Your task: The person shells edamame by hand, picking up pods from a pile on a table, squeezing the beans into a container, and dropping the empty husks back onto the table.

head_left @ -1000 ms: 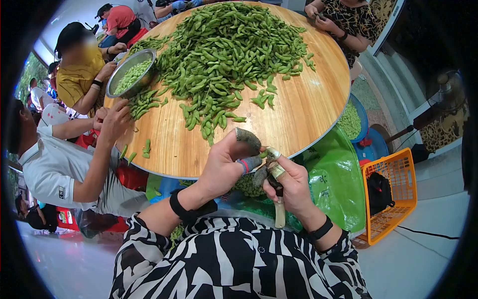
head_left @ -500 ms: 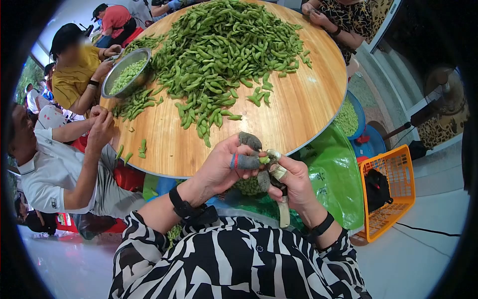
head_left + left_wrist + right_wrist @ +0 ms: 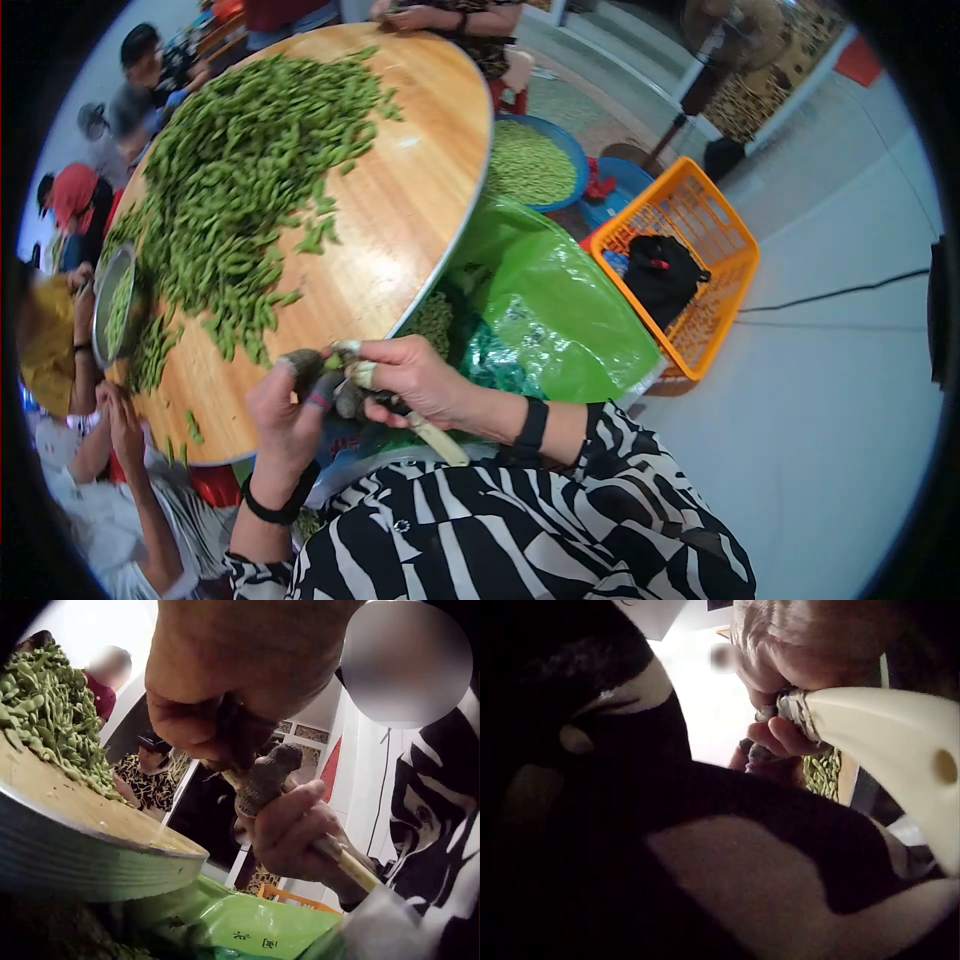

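Both hands meet just off the near edge of the round wooden table point(image 3: 400, 230). The left hand point(image 3: 285, 405) has its fingers curled, and its grey-wrapped fingertips point(image 3: 300, 362) pinch what looks like a small edamame pod point(image 3: 333, 363), though the pod is nearly hidden between the fingers and hard to make out. The right hand point(image 3: 415, 375) is closed round a small knife with a cream handle point(image 3: 437, 438); the handle juts out behind the palm toward the person's striped top, and its thumb and forefinger, taped pale, press against the pod from the right. The blade itself cannot be seen.

The pod should be light and soft-shelled, a little slick once opened, and easy to crush, so a fingertip pinch at its two ends suits it better than a squeeze on the middle. The wrapped fingertips likely add friction and guard against the blade.

A large heap of edamame pods point(image 3: 235, 170) covers the far left part of the table, with a steel bowl point(image 3: 108, 305) at its left rim. Below the table's right edge sit a green plastic bag point(image 3: 560, 310), a blue basin of shelled beans point(image 3: 530, 160) and, further right, an orange basket point(image 3: 700, 250) holding a black bag.
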Demonstrator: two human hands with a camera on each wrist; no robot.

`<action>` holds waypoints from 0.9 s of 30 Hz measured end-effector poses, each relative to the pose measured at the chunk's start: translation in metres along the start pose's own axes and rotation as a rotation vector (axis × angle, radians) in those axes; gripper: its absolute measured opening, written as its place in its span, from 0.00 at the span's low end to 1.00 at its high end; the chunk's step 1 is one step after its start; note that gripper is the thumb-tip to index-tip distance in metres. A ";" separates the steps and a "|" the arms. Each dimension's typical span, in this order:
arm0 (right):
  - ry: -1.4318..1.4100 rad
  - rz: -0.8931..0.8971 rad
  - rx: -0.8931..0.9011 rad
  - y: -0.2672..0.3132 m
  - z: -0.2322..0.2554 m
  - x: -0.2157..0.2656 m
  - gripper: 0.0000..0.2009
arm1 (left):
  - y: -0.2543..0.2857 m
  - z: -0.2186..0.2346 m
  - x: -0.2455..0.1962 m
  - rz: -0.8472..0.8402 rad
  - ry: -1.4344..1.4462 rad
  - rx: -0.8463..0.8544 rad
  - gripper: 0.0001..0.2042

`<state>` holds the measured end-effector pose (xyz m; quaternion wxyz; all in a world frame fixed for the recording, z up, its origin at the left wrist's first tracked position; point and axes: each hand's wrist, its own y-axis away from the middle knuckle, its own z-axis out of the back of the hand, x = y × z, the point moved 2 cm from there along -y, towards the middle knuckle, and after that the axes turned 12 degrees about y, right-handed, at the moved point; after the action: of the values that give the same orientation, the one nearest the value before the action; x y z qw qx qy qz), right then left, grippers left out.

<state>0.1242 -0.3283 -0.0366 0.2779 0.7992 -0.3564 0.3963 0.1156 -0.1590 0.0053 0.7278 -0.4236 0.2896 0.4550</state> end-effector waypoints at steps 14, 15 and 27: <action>0.097 0.156 -0.017 0.006 0.006 0.004 0.17 | -0.005 -0.007 0.012 0.492 0.806 -0.113 0.05; 0.108 0.149 -0.036 0.005 0.007 0.003 0.15 | -0.005 -0.008 0.013 0.544 0.812 -0.123 0.05; 0.529 0.137 -0.028 -0.008 0.004 0.021 0.06 | 0.004 -0.018 0.022 0.948 1.275 -0.006 0.03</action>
<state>0.1415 -0.3333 -0.0229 0.3451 0.6379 -0.3303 0.6041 0.1209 -0.1645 -0.0224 0.1494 -0.4362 0.7986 0.3868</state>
